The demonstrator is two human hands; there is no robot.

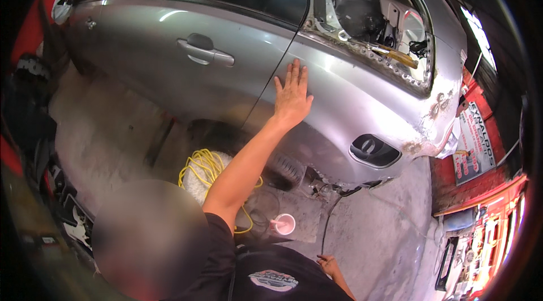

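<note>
My left hand (291, 91) lies flat, fingers spread, on the silver car's rear body panel (322, 91), just right of the rear door seam and below and right of the door handle (206, 52). Above it, the rear side window opening has rusty, pitted edges, with a yellow-handled tool (401, 57) lying along its sill. Low in the view, beside my body, my right hand (328, 264) has its fingers curled; what they hold, if anything, is too small to make out.
Under the car are a coiled yellow cord (201, 162), a cup of pink material (283, 223), a black hose and part of a tyre. Dark clutter lines the left edge. A red structure with a sign (472, 142) stands right. A blurred patch hides the lower left.
</note>
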